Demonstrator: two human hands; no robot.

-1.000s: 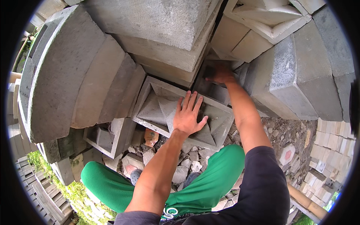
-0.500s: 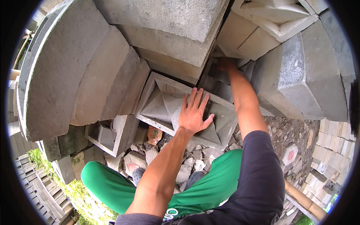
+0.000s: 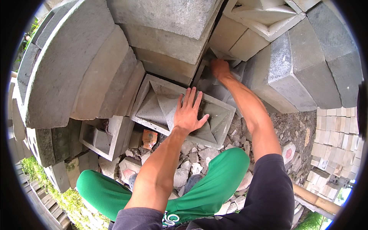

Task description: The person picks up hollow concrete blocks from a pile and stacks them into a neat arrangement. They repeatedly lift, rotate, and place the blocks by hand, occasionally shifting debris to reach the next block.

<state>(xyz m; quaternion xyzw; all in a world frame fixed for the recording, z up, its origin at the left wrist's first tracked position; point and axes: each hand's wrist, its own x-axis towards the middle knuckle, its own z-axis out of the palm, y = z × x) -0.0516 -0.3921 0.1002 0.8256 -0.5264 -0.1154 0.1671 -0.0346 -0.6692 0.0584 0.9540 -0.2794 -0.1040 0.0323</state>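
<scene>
My left hand (image 3: pixel 187 115) lies flat with spread fingers on a grey concrete block (image 3: pixel 151 122) that has a raised rim and slanted inner faces. Beyond it, my right hand (image 3: pixel 220 69) reaches into the narrow gap between the block stacks. Its fingers are curled closed, and whatever they may hold is hidden. Right around this hand are grey block faces (image 3: pixel 209 82) in shadow. Above the gap sits a paler block (image 3: pixel 264 23) with a similar hollowed shape.
Tall stacks of concrete slabs rise at the left (image 3: pixel 69 73) and right (image 3: pixel 303 73). Another hollow block (image 3: pixel 119 140) stands left of my knees. Broken rubble (image 3: pixel 184 174) covers the ground around my feet. A bamboo pole (image 3: pixel 316 199) lies at the lower right.
My right hand has drawn back a little out of the shadowed gap and shows more fully, its fingers curled. My left hand keeps its place on the block while the view has shifted slightly.
</scene>
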